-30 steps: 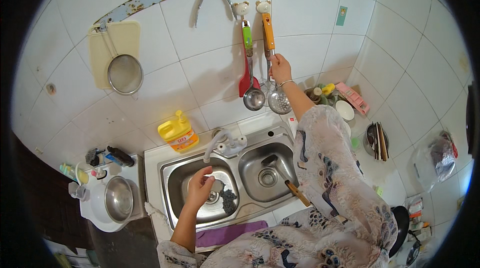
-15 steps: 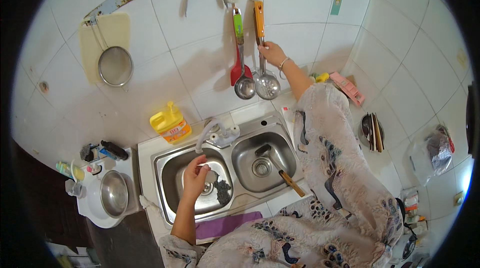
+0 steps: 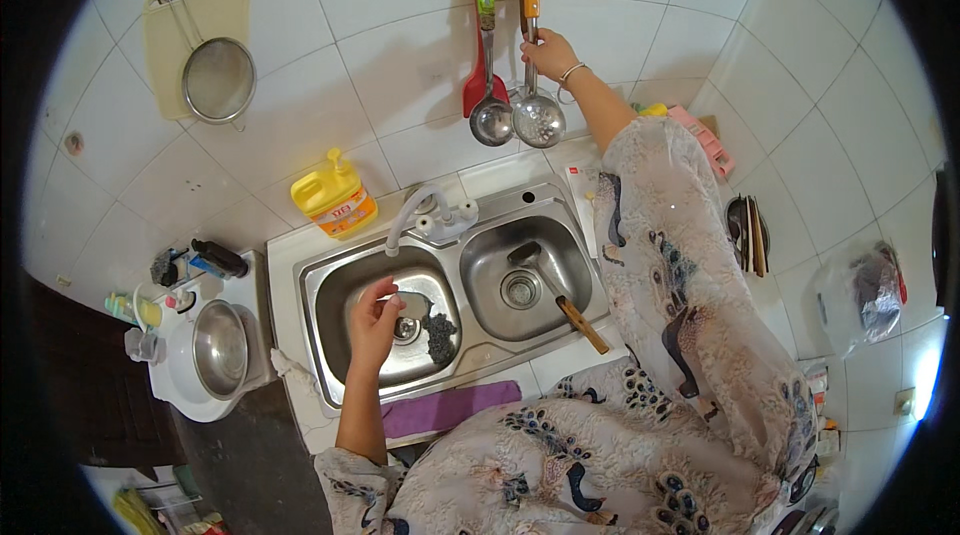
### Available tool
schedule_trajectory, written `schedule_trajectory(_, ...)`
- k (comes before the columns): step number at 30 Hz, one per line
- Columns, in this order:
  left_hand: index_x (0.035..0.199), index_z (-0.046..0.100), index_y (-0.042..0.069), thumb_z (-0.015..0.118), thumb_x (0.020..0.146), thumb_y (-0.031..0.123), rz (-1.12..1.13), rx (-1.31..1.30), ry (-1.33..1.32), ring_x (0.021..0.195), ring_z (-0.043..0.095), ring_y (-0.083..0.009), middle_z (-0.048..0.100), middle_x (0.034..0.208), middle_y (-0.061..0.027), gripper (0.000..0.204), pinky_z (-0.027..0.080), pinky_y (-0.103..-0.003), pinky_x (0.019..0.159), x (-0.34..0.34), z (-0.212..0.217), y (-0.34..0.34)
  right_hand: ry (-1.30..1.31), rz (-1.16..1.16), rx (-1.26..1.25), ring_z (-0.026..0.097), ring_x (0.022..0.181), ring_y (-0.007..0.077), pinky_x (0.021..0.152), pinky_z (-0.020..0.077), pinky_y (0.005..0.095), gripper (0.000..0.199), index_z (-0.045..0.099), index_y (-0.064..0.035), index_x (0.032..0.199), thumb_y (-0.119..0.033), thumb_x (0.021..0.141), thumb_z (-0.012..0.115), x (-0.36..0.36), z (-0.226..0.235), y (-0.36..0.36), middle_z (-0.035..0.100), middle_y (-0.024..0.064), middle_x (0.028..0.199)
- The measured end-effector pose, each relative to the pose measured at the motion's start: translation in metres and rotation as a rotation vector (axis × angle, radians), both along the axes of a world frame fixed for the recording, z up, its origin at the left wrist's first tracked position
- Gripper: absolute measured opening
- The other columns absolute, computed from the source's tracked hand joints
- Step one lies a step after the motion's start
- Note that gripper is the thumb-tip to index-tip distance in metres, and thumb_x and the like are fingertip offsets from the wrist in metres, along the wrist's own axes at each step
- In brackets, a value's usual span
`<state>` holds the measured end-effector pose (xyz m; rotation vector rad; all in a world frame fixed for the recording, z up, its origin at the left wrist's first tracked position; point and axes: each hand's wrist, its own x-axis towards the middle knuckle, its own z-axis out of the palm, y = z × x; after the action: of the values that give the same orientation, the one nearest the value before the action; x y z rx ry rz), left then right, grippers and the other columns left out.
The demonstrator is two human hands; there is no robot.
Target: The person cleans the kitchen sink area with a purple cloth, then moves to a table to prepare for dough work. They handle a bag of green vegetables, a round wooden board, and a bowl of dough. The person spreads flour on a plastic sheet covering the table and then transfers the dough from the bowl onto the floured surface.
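My right hand [image 3: 552, 55] reaches up to the tiled wall, its fingers closed round the metal shaft of a skimmer [image 3: 539, 122] below the orange handle. The skimmer hangs with its perforated bowl down. Just left of it hang a ladle [image 3: 492, 122] with a green handle and a red spatula [image 3: 472, 97], partly behind the ladle. Over the left basin [image 3: 335, 303] of a steel double sink, my left hand [image 3: 373, 327] is raised with loosely bent fingers apart, and nothing shows in it. Near that hand, a dark grey scouring pad [image 3: 439, 339] lies in the basin.
A wooden-handled utensil [image 3: 583, 325] leans out of the right basin [image 3: 483, 285]. The faucet [image 3: 440, 219] stands behind the basins, beside a yellow jug [image 3: 335, 197]. A purple cloth [image 3: 450, 410] lies along the front edge. At left are a steel bowl [image 3: 220, 349] and a hanging strainer [image 3: 219, 81].
The view has tilted lower, so the wall and sink appear higher up. My right hand keeps its hold on the skimmer. My left hand has drawn slightly back from the faucet.
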<state>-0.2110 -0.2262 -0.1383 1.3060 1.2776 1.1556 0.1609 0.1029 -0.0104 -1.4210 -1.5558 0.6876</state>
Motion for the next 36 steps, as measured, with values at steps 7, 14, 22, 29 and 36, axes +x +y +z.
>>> schedule_trajectory(7,0.116,0.052,0.002,0.056,0.084,0.010,-0.094,-0.100,0.085,0.083,0.056,-0.0097,0.058,0.098,-0.0055,0.033,0.045,-0.022,0.069,-0.007,-0.005,-0.004,0.066,-0.144,0.148,0.061,0.080,0.0260,0.073,0.0468,0.0347,0.038,0.056,-0.0004,0.102,-0.027,0.076,0.062,0.003,-0.010,-0.005,0.063,0.0148,0.086)
schedule_trajectory(14,0.120,0.047,-0.001,0.057,0.084,0.007,-0.363,-0.051,0.137,0.091,0.056,-0.0148,0.057,0.103,-0.0079,0.038,0.044,-0.028,0.081,-0.026,0.050,-0.022,-0.176,-0.402,0.587,0.059,0.092,0.0273,0.080,0.0458,0.0347,0.042,0.052,0.0009,0.112,-0.024,0.078,0.058,0.029,-0.033,-0.061,0.056,0.0199,0.109)
schedule_trajectory(22,0.122,0.049,0.009,0.065,0.077,0.034,-0.233,-0.170,0.876,0.108,0.049,-0.0252,0.054,0.115,-0.0095,0.054,0.035,-0.040,0.095,-0.057,0.011,-0.002,-0.183,-0.165,0.254,0.055,0.099,0.0328,0.085,0.0443,0.0356,0.067,0.043,0.0043,0.120,-0.042,0.075,0.063,0.006,0.006,-0.047,0.055,0.0252,0.107)
schedule_trajectory(29,0.120,0.051,0.008,0.062,0.079,0.032,-0.291,-0.020,0.842,0.115,0.044,-0.0305,0.050,0.121,-0.0177,0.049,0.030,-0.042,0.098,-0.026,0.014,-0.001,-0.211,-0.347,0.312,0.046,0.113,0.0357,0.094,0.0371,0.0389,0.077,0.034,0.0045,0.126,-0.040,0.072,0.066,-0.002,0.014,-0.031,0.045,0.0271,0.121)
schedule_trajectory(36,0.122,0.047,0.002,0.061,0.081,0.016,-0.319,-0.067,0.325,0.105,0.053,-0.0218,0.056,0.113,-0.0134,0.046,0.041,-0.033,0.089,-0.051,0.052,-0.019,0.295,0.274,0.165,0.059,0.090,0.0226,0.081,0.0469,0.0320,0.040,0.054,0.0028,0.108,-0.027,0.082,0.059,-0.043,0.053,-0.140,0.059,0.0142,0.103)
